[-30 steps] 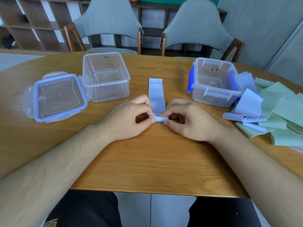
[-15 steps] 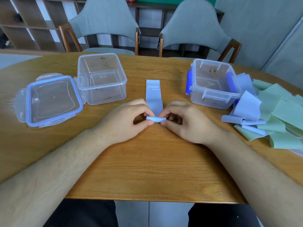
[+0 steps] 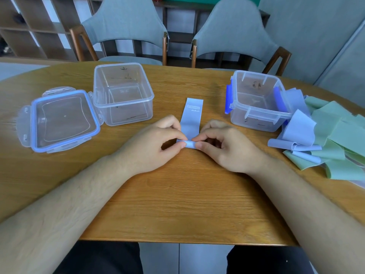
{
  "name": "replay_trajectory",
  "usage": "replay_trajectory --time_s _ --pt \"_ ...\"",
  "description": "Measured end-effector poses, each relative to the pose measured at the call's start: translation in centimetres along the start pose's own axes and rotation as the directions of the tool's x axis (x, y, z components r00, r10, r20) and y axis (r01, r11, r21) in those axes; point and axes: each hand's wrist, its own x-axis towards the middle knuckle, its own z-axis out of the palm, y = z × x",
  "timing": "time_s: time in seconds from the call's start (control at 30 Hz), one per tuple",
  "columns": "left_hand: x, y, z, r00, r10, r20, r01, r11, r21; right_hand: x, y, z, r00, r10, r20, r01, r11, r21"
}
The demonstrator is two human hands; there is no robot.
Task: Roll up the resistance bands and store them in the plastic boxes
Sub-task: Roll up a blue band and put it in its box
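At the centre of the frame a flat pale blue rubber resistance band (image 3: 192, 117) is lying lengthwise on the wooden table (image 3: 177, 204), its near end already curled into a small roll that the left hand (image 3: 152, 143) and right hand (image 3: 227, 145) are pinching between thumb and fingertips, fingers clamped on either end of it. Rolling is judged to be just starting; next, the roll needs pushing evenly away towards the printed far end. The lidless clear plastic box (image 3: 123, 93) at upper left, its blue-rimmed lid (image 3: 59, 120) beside it, and the blue-clipped clear box (image 3: 258, 100) at upper right are both waiting empty, with a loose pile of blue and green bands (image 3: 325, 135) at the right edge.

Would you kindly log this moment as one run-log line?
step: rolling | left hand, right hand: pinching blue band roll | both boxes: no bands
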Motion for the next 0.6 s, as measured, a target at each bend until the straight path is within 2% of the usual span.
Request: replay_trajectory --time_s 0.2,0.4,0.6 --pt "0.2 0.0 0.3 0.999 0.009 -0.031 -0.008 1.0 0.028 -0.1 -0.1 0.2 0.998 -0.011 -0.066 0.009 1.0 -0.027" --pt "1.8 -0.8 -0.3 0.997 -0.034 0.063 0.034 0.999 -0.001 -0.1 0.4 0.2 0.998 0.005 -0.062 -0.009 0.998 -0.066" --pt "1.1 -0.8 0.3 0.999 -0.033 0.008 0.033 0.999 0.008 0.0 0.4 0.1 0.997 0.003 -0.072 -0.005 0.999 -0.033"
